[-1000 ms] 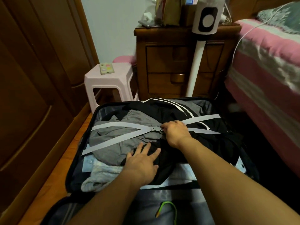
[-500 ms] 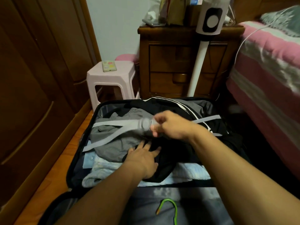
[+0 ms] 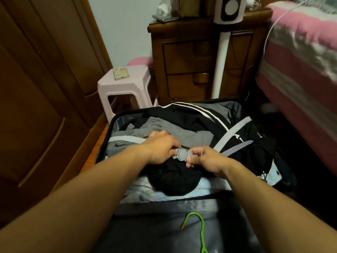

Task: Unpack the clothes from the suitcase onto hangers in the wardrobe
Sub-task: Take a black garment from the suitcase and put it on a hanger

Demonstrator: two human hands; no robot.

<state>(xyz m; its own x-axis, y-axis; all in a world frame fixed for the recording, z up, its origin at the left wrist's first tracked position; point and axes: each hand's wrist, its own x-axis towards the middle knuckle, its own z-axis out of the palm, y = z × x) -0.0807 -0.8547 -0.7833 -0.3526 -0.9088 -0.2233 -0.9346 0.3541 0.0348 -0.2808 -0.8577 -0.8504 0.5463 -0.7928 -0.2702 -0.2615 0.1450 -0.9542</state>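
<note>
At centre frame my left hand [image 3: 160, 149] and right hand [image 3: 206, 158] pinch the round grey plastic strap buckle [image 3: 181, 154] over clothes still packed in the open black suitcase [image 3: 109, 136]; nothing hung, green hanger [image 3: 197, 227] idle below.

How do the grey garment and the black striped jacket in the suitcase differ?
Colour: the grey garment is plain mid-grey; the black striped jacket is black with white stripes.
Place: the grey garment lies toward the left of the suitcase; the jacket spreads across the far and right side.
Both are crumpled, unhung, and crossed by grey straps joined at the buckle, which the left hand and right hand pinch.
</note>
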